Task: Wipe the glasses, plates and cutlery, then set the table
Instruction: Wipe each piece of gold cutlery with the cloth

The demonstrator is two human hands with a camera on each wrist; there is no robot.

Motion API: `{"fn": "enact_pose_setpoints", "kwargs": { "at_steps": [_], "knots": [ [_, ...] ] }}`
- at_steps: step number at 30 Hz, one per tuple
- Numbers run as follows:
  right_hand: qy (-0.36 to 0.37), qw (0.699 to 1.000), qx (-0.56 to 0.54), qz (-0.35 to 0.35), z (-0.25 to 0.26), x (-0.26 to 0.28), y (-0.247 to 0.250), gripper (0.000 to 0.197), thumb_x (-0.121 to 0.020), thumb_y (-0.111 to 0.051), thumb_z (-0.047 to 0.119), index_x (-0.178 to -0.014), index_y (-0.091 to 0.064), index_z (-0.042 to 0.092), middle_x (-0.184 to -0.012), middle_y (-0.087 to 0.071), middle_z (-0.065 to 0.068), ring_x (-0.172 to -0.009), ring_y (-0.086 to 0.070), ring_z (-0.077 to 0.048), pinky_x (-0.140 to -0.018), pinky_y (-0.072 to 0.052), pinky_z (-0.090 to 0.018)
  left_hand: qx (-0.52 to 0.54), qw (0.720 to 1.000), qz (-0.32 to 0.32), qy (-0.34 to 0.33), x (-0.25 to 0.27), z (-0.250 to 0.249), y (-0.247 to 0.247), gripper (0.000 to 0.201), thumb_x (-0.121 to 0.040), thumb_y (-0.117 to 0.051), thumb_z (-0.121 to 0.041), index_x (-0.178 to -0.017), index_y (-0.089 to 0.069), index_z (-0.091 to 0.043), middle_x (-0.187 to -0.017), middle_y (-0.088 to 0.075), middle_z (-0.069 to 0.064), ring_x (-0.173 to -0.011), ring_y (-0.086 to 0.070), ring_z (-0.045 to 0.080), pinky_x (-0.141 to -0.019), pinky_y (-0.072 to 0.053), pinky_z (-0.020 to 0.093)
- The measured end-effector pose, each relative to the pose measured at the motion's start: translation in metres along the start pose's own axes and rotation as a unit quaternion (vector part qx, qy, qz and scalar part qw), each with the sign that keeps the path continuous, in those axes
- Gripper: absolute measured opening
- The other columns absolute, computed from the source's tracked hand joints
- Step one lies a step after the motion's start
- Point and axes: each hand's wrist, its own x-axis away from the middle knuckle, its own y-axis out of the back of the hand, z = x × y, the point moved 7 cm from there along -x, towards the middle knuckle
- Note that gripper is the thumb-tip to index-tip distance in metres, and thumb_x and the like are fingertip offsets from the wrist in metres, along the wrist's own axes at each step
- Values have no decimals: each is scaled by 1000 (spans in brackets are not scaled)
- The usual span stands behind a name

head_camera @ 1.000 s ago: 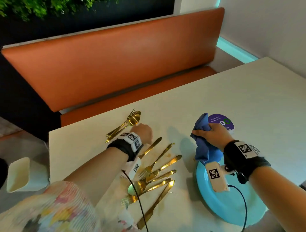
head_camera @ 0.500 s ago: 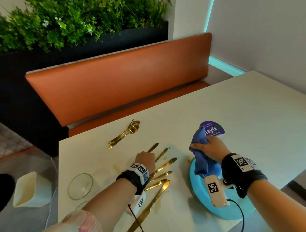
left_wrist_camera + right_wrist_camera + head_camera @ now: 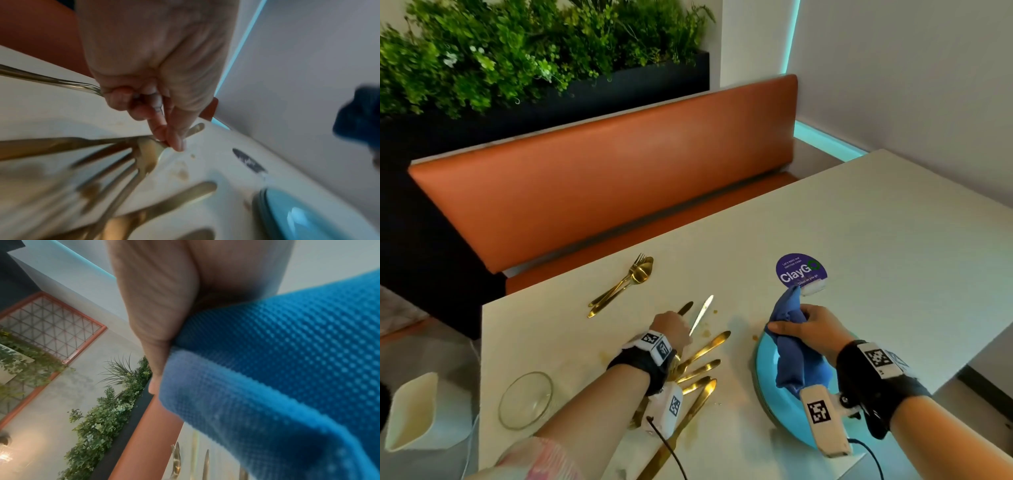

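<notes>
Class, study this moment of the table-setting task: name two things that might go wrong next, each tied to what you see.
1. The left hand pinches one piece from the crowded gold cutlery; lifting it may drag neighbours.
2. Brown smears on the table may re-soil wiped pieces.
3. The blue plate seems to lie near the table's edge; wiping with the cloth might shift it.

An orange padded bench runs along the far edge of the pale table, its backrest set against a dark planter box filled with green foliage. To the right stands a plain grey-white wall with a strip of turquoise light along its foot (a second strip climbs the corner above the bench's right end). The right wrist view shows an orange-framed lattice panel on a grey wall, with more greenery trailing beside it.
</notes>
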Motion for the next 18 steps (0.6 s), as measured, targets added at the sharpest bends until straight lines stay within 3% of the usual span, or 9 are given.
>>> {"fn": "enact_pose_setpoints", "kwargs": {
  "at_steps": [1,3,6,9,11,14,18],
  "knots": [
    [0,1000,-13,3,2,-1,-3,33,-74,-75,35,-78,-60,6,-79,-68,-12,-78,-62,-28,-75,-50,-36,44,999,-11,0,2,-2,9,27,-88,-59,-22,-109,-69,-8,-114,-68,6,-108,-62,21,-78,-46,21],
    [3,999,-33,11,10,-2,-12,34,-80,-68,39,-71,-57,8,-74,-63,-11,-73,-56,-24,-71,-44,-32,137,990,-25,1,8,-5,26,27,-85,-65,-23,-109,-69,-11,-114,-67,3,-110,-59,21,-89,-44,26],
    [5,998,-25,49,24,-5,-31,38,-88,-56,45,-74,-58,9,-79,-61,-10,-77,-54,-21,-68,-40,-28,243,970,-28,-10,18,-11,40,23,-81,-70,-22,-103,-70,-14,-111,-68,0,-110,-57,18,-94,-42,30],
    [1,995,-1,101,39,-7,-53,48,-91,-45,50,-105,-63,8,-110,-63,-13,-106,-56,-26,-92,-41,-33,284,958,-30,-32,30,-22,49,17,-82,-69,-21,-98,-70,-15,-103,-68,-1,-103,-58,16,-87,-40,28],
    [0,993,15,119,51,-5,-67,53,-92,-42,51,-117,-58,6,-118,-58,-12,-115,-52,-26,-100,-37,-33,303,951,-40,-53,37,-29,53,15,-81,-69,-20,-95,-70,-16,-97,-66,-3,-99,-57,15,-85,-41,27],
    [27,989,24,144,69,-3,-86,45,-94,-45,45,-111,-59,7,-111,-60,-10,-104,-55,-23,-96,-40,-32,330,939,-72,-70,44,-35,63,12,-79,-66,-12,-90,-70,-15,-88,-64,-1,-89,-57,15,-82,-45,28],
    [47,989,14,141,76,-4,-98,34,-88,-59,39,-90,-64,6,-90,-64,-10,-82,-57,-20,-83,-47,-33,388,916,-84,-56,46,-35,66,15,-80,-61,-7,-75,-66,-21,-78,-62,0,-81,-56,18,-74,-48,29]
  ]
}}
